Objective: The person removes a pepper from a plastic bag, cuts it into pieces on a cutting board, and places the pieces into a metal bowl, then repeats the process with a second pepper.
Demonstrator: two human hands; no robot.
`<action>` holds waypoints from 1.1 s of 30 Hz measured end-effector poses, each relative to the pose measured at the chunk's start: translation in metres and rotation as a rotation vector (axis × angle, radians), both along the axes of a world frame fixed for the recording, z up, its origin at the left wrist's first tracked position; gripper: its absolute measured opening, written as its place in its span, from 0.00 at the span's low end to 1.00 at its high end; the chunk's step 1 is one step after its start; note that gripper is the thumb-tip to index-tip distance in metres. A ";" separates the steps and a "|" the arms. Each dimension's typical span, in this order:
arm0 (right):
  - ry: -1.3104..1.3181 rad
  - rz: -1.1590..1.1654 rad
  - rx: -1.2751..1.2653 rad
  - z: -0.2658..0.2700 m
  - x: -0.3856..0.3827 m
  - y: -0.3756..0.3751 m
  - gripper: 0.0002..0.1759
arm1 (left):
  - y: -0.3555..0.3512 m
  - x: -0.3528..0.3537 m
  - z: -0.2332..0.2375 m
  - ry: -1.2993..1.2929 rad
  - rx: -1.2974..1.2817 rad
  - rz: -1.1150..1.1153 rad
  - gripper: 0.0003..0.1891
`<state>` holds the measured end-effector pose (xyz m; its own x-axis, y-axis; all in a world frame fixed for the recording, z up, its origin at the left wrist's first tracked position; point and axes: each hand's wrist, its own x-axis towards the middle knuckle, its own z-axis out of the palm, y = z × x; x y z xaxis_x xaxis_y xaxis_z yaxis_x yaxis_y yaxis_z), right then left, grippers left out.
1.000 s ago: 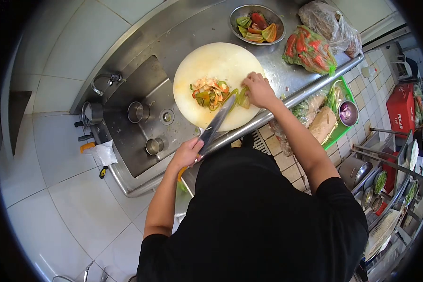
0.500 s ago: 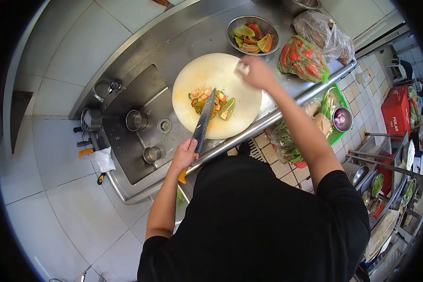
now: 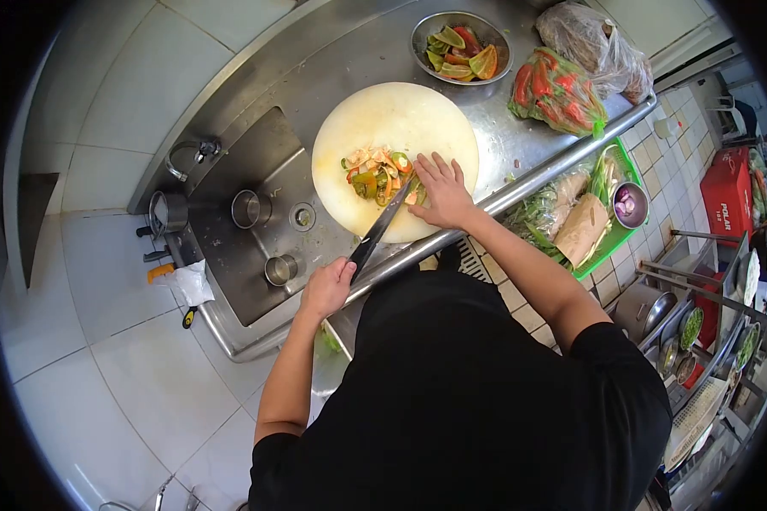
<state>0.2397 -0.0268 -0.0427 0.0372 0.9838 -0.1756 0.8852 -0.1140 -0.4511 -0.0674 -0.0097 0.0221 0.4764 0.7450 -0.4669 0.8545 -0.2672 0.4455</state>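
My left hand [image 3: 326, 289] is wrapped around the handle of a large kitchen knife [image 3: 382, 223], its blade angled up over a round white cutting board [image 3: 383, 111]. My right hand [image 3: 443, 192] lies on the board with fingers stretched out, beside the blade's tip. Under and next to those fingers a green pepper piece [image 3: 418, 196] shows in part; the palm hides the rest. Left of the fingers sits a small heap of cut pepper pieces [image 3: 366, 180], green, red and pale.
A metal bowl [image 3: 418, 53] of pepper pieces stands behind the board. Bagged red peppers [image 3: 558, 94] lie to its right. The sink [image 3: 230, 298] with metal cups is at the left. Below the counter's rail, a green crate [image 3: 626, 166] holds vegetables and a bowl of onions [image 3: 642, 213].
My right hand has come down from the board's upper right edge onto the pepper piece near the knife. The knife has shifted slightly right and nearer to me, still in my left hand.
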 end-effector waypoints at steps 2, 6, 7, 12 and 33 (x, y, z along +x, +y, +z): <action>0.002 0.010 -0.023 0.001 0.001 0.001 0.53 | 0.001 -0.006 -0.010 0.001 -0.021 0.001 0.19; -0.008 0.048 -0.079 0.002 0.005 0.003 0.54 | 0.010 0.007 0.008 -0.004 -0.517 0.227 0.19; -0.006 0.048 -0.077 0.005 0.006 0.005 0.54 | 0.013 0.007 0.003 -0.002 -0.515 0.228 0.19; 0.031 0.100 -0.073 -0.004 0.016 0.003 0.47 | 0.018 0.011 -0.021 -0.205 -0.879 0.336 0.17; -0.159 0.171 -0.053 -0.006 0.020 -0.003 0.45 | -0.002 0.017 -0.053 -0.329 -1.015 0.347 0.18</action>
<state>0.2600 -0.0301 -0.0490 -0.0974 0.9679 -0.2319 0.9532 0.0236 -0.3015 -0.0499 -0.0112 -0.0313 0.5289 0.2075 -0.8230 0.6127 0.5776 0.5394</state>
